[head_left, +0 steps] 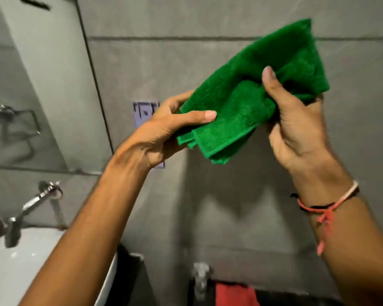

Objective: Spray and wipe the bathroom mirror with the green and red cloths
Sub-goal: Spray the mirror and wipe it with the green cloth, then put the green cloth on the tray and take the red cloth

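I hold the green cloth (pixel 252 96) folded between both hands, left hand (pixel 164 131) and right hand (pixel 296 129) pinching its edges; a loose pinch could drop it.

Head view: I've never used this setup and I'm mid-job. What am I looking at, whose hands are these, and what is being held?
There is no machine here. One wide camera on a person's head looks forward and down at their bare hands. Both the left hand and the right hand hold a folded green cloth in front of a grey tiled wall. The mirror is at the left, above a white basin with a metal tap. A red cloth shows at the bottom edge. No spray bottle is in view.
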A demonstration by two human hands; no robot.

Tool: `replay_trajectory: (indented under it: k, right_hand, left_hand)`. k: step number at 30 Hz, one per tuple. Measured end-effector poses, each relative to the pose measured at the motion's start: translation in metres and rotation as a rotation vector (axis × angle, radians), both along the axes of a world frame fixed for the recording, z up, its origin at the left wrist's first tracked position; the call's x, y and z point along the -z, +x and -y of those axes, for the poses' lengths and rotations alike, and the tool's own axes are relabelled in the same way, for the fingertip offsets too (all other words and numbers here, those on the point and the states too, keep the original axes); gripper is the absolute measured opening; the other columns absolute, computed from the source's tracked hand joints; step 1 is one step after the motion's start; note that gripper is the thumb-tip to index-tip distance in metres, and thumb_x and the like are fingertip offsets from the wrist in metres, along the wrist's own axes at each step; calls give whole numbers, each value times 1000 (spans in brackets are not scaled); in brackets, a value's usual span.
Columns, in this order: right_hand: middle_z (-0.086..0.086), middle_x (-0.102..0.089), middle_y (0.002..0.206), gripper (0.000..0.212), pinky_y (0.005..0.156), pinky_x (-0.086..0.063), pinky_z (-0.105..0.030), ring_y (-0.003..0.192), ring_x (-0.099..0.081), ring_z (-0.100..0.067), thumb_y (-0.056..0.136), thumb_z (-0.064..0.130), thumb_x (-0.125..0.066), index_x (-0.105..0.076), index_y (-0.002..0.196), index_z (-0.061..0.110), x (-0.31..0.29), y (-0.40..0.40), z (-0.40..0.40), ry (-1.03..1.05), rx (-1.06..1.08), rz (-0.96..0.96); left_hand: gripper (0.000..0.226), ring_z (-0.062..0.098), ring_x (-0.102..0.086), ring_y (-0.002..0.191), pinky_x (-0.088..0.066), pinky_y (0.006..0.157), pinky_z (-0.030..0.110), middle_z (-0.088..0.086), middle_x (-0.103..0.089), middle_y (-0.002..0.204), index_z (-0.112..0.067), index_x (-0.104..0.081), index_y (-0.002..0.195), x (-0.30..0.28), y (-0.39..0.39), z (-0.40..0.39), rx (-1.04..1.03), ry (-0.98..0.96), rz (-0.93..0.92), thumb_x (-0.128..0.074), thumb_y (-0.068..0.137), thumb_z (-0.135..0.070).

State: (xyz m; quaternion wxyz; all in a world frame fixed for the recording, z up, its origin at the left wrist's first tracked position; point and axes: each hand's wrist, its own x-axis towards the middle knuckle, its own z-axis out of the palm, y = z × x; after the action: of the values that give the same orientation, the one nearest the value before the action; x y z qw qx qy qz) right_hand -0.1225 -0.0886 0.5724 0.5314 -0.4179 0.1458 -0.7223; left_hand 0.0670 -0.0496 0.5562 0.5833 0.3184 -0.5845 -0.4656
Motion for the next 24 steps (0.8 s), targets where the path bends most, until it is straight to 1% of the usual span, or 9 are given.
replay_trajectory:
  k: [3,5,8,10,12,15,17,20,24]
  right_hand:
    - [-15,-80,117,38,98,-61,-53,112,-76,-30,83,2,-81,-72,120,2,82,-24,4,177,42,-209]
    - [-8,-84,103,25,92,-65,-47,99,-80,-24,79,6,-84,-79,104,9,142,-43,3,276,20,-392]
    - [-7,-85,98,32,85,-66,-44,90,-80,-24,67,15,-84,-81,99,12,235,-72,-5,454,-39,-591]
    - [-13,-84,100,32,71,-68,-42,87,-81,-28,66,11,-84,-82,98,13,300,-91,-19,662,-106,-634]
    - [-16,-83,101,27,65,-67,-40,82,-81,-29,73,0,-80,-78,101,3,364,-105,-35,893,-156,-654]
    - [-16,-80,96,14,70,-64,-40,84,-76,-30,84,-6,-73,-73,95,2,441,-110,-56,1207,-224,-658]
    - [-15,-77,98,11,78,-61,-39,90,-74,-29,86,-1,-73,-70,90,9,480,-111,-62,1358,-260,-654]
    - [-16,-71,106,10,84,-53,-38,103,-67,-29,92,2,-70,-68,96,10,528,-110,-62,1433,-238,-796]
    - [-17,-73,96,13,69,-47,-30,92,-66,-26,90,13,-78,-74,97,3,561,-109,-54,1304,-99,-1247]
  left_hand:
    - [39,15,-80,81,-65,70,28,3,-83,93,-12,-76,107,74,-1,-5,-62,209,-106,-73,75,9]
    - [46,16,-79,77,-66,69,30,4,-82,91,-8,-73,110,131,-6,-9,-114,365,-166,-75,67,7]
    - [49,17,-76,77,-65,74,34,9,-78,95,-2,-68,118,219,-17,-21,-196,599,-139,-74,72,15]
    - [51,22,-72,87,-61,86,41,10,-74,101,-2,-66,120,276,-23,-34,-249,729,-74,-75,74,18]
    - [50,22,-72,91,-61,85,37,8,-74,99,-5,-68,114,334,-30,-45,-236,832,2,-78,71,19]
    - [50,23,-70,85,-63,72,30,13,-70,96,5,-66,113,413,-43,-55,-246,965,128,-77,69,23]
    - [56,28,-64,92,-59,85,44,17,-66,100,12,-63,119,460,-54,-53,-274,1020,196,-75,67,28]
    - [62,28,-62,100,-55,100,56,16,-66,107,7,-61,124,512,-68,-50,-272,1079,328,-77,67,25]
    - [69,30,-65,114,-54,102,34,17,-66,124,-8,-53,141,554,-73,-55,-220,1109,538,-78,79,5]
